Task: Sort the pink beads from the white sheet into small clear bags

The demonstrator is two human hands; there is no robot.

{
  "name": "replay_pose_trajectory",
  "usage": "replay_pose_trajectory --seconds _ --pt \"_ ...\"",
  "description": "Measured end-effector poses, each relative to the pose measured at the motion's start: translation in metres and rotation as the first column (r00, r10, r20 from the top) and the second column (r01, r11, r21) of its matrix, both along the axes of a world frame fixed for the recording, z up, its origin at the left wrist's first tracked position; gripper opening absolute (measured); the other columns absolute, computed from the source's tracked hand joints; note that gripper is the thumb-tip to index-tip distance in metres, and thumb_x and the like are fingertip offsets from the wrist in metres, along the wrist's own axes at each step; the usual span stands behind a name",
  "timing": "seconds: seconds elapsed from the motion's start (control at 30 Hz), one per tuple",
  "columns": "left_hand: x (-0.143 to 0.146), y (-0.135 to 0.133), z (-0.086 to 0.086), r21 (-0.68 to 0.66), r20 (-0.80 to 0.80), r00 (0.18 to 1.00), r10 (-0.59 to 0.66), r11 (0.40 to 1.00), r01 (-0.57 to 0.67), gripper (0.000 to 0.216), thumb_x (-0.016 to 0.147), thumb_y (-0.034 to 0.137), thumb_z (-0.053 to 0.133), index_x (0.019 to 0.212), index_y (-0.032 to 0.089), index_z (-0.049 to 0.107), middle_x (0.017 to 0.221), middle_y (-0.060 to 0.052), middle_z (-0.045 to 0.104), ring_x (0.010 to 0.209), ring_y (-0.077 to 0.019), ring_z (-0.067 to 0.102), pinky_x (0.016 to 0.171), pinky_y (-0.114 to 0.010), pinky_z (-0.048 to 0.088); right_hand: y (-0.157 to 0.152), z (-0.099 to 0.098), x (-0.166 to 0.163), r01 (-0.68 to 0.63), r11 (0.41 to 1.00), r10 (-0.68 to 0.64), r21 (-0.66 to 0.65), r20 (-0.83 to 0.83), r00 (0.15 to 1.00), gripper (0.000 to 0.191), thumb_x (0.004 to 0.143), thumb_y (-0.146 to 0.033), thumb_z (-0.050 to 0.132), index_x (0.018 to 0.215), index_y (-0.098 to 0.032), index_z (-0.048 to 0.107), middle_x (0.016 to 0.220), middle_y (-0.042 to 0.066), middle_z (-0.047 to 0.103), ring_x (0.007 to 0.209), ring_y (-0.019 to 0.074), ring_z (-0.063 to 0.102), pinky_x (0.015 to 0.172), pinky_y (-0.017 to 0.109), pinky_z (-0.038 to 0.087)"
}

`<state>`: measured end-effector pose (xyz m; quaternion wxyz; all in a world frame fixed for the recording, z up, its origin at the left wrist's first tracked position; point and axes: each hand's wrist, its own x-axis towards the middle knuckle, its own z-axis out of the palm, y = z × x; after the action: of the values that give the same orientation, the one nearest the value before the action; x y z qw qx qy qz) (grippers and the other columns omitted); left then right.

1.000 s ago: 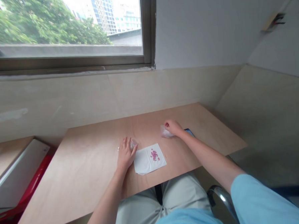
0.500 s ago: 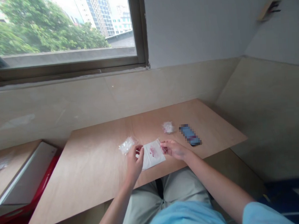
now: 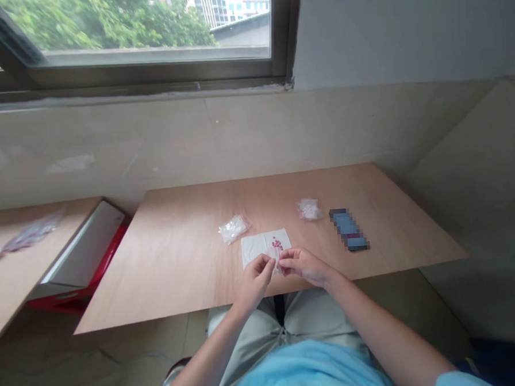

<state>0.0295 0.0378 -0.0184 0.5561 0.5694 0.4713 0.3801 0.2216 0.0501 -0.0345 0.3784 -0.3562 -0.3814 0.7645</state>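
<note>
Both my hands meet over the near part of a white sheet that lies on the table. My left hand pinches the left side of a small clear plastic bag, its fingers curled. On the bag's other side, the fingertips of my right hand are closed on it. What the bag contains is too small to tell. Several small pink-red pieces lie on the sheet just beyond the bag.
A bundle of clear plastic bags rests left of the sheet. Another plastic packet lies behind it to the right, near a blurred-out phone. A second table stands at the left, with plastic packets on it.
My hands have come together at the small bag, and my left fingers have closed on it. The pink-red pieces on the sheet show more clearly. The view has tilted down and shifted left.
</note>
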Motion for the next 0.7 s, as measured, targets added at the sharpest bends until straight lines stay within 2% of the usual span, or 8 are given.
replay_pose_trajectory --seconds 0.23,0.43,0.57,0.7 --pt "0.002 -0.003 0.01 -0.031 -0.026 0.989 -0.143 0.989 0.142 0.042 0.096 0.052 0.054 0.071 0.017 0.054 0.063 0.001 0.056 0.057 -0.0108 0.047 0.057 -0.023 0.035 -0.004 0.003 -0.008 -0.13 0.985 0.117 0.113 0.116 0.986 0.027 0.081 -0.04 0.08 0.083 -0.015 0.071 0.074 0.002 0.069 0.071 0.0137 0.06 0.072 0.028 0.044" --pt "0.001 -0.003 0.005 -0.054 -0.011 0.989 -0.144 0.988 0.143 0.04 0.099 0.046 0.044 0.073 0.018 0.052 0.065 0.001 0.056 0.058 -0.0116 0.051 0.058 -0.023 0.037 -0.003 0.006 -0.004 -0.156 0.977 0.136 0.145 0.139 0.981 0.026 0.084 -0.041 0.075 0.085 -0.015 0.069 0.082 0.004 0.073 0.076 0.0162 0.064 0.076 0.03 0.047" --pt "0.0 -0.002 0.007 0.017 -0.185 0.97 -0.156 0.987 0.162 0.029 0.094 0.034 0.048 0.071 0.018 0.051 0.064 0.002 0.055 0.06 -0.0118 0.049 0.058 -0.023 0.034 -0.003 0.002 -0.005 -0.128 0.974 0.093 0.188 0.184 0.978 0.023 0.085 -0.038 0.071 0.079 -0.017 0.063 0.076 0.002 0.069 0.073 0.0154 0.062 0.073 0.028 0.045" --pt "0.001 -0.005 0.006 0.113 -0.443 0.89 -0.107 0.978 0.174 0.023 0.083 0.024 0.054 0.063 0.018 0.045 0.057 0.004 0.047 0.057 -0.0109 0.042 0.055 -0.024 0.025 -0.01 -0.004 -0.01 -0.094 0.949 -0.011 0.301 0.33 0.944 0.014 0.08 -0.026 0.067 0.073 -0.018 0.058 0.071 -0.002 0.06 0.067 0.0127 0.055 0.065 0.025 0.04"
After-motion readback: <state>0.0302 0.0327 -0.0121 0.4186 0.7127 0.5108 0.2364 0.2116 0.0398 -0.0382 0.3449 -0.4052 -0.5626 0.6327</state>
